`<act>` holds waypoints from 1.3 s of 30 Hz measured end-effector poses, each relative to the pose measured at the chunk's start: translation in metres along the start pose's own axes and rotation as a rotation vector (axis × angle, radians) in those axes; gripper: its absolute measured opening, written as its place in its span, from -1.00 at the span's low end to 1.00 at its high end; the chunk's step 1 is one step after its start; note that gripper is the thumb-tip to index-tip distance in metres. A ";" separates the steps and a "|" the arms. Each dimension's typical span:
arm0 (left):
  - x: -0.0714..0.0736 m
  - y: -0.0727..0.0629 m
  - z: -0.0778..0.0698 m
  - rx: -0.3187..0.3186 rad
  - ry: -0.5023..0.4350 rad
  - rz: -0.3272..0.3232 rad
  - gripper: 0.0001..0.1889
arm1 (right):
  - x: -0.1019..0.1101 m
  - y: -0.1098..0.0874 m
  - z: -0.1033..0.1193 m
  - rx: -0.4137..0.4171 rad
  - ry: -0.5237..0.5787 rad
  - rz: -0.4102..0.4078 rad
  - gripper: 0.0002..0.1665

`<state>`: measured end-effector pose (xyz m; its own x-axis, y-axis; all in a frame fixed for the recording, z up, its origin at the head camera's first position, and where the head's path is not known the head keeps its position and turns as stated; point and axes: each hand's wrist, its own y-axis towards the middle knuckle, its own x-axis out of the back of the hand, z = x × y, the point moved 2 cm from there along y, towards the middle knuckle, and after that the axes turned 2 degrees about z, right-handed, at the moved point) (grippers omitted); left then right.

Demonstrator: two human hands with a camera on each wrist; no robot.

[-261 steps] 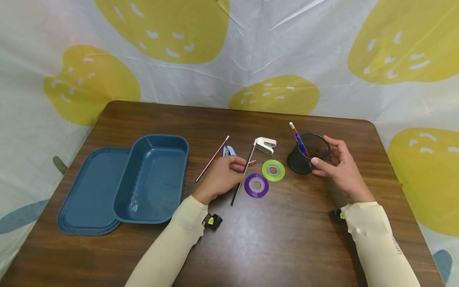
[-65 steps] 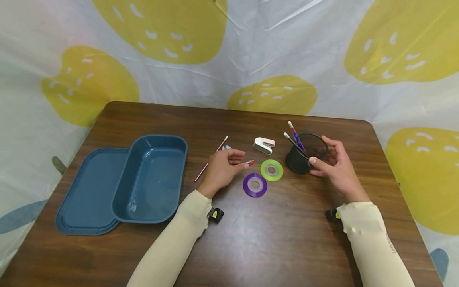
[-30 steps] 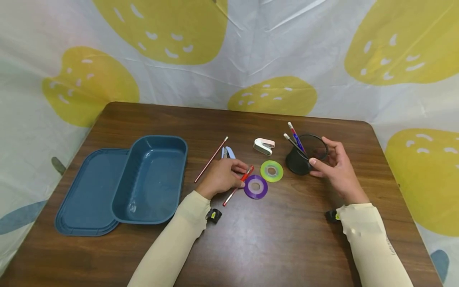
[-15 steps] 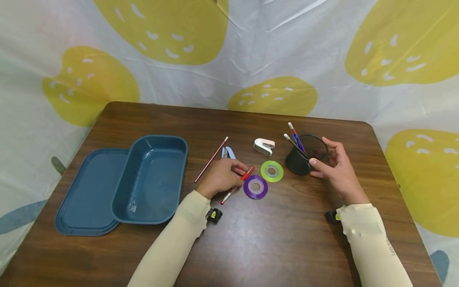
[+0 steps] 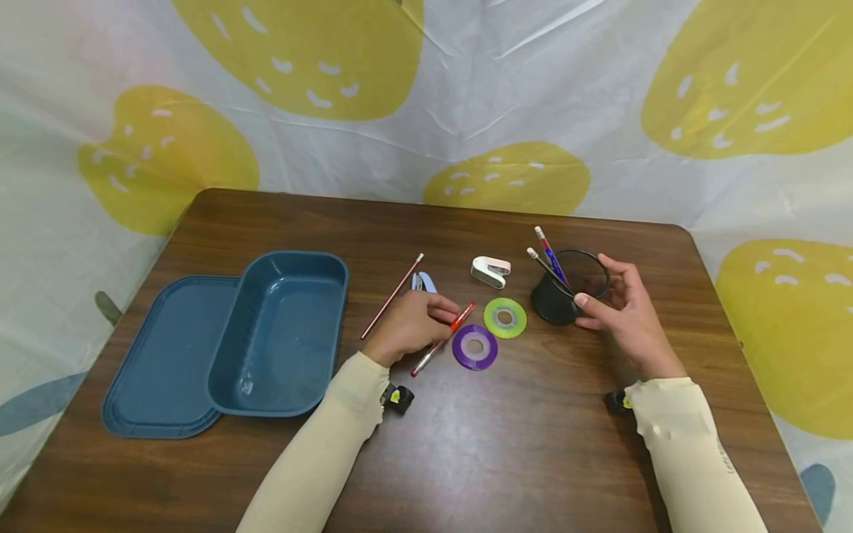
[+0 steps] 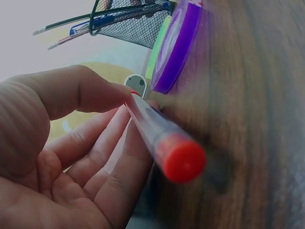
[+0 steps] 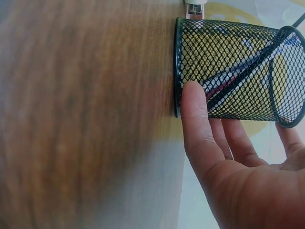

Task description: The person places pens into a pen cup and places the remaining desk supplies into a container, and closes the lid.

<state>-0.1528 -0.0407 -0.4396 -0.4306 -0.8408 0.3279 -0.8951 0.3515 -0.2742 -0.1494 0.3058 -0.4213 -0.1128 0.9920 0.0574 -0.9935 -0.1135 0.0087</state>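
Note:
My left hand (image 5: 413,322) pinches a red-capped pen (image 5: 463,317) between thumb and fingers, just left of the purple tape roll (image 5: 461,358). In the left wrist view the pen (image 6: 155,124) slants with its red end towards the camera, close to the wood. My right hand (image 5: 626,311) holds a black mesh pen cup (image 5: 552,302) round its right side, thumb near the rim. A black pencil (image 5: 541,259), a red pencil and a blue pen lean inside the cup; in the right wrist view they show through the mesh (image 7: 228,47).
A lime tape roll (image 5: 493,324) touches the purple one. Behind them lies a white stapler (image 5: 489,272). A dark red pencil (image 5: 393,296) and a light blue tool (image 5: 428,283), partly hidden, lie by the left hand. Further left, a blue box (image 5: 286,340) overlaps its lid (image 5: 169,355).
The black pencil, earlier in the left hand, now leans in the cup. The left hand has since taken the red pen, which has shifted slightly up off its earlier place. The right hand stays on the cup.

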 end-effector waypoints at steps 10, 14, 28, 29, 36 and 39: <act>-0.001 0.000 0.001 0.031 -0.086 0.003 -0.63 | 0.001 0.001 0.000 -0.009 -0.010 0.001 -0.07; -0.001 0.001 0.002 0.033 -0.123 0.010 -0.60 | 0.001 0.000 0.000 -0.009 -0.018 -0.003 -0.09; 0.000 0.007 -0.005 0.047 -0.351 0.002 -0.52 | 0.002 0.000 0.001 -0.007 -0.016 0.008 -0.08; 0.001 0.008 -0.005 0.047 -0.367 -0.006 -0.51 | 0.002 -0.001 0.001 -0.007 -0.015 0.008 -0.08; 0.003 0.011 -0.010 0.016 -0.522 -0.063 -0.45 | 0.003 -0.001 0.001 -0.006 -0.026 0.010 -0.08; 0.004 0.012 -0.014 -0.016 -0.577 -0.081 -0.44 | 0.003 0.000 0.000 -0.005 -0.025 0.010 -0.09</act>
<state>-0.1669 -0.0339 -0.4288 -0.2327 -0.9519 -0.1995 -0.9260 0.2795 -0.2537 -0.1494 0.3086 -0.4207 -0.1227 0.9890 0.0826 -0.9924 -0.1233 0.0026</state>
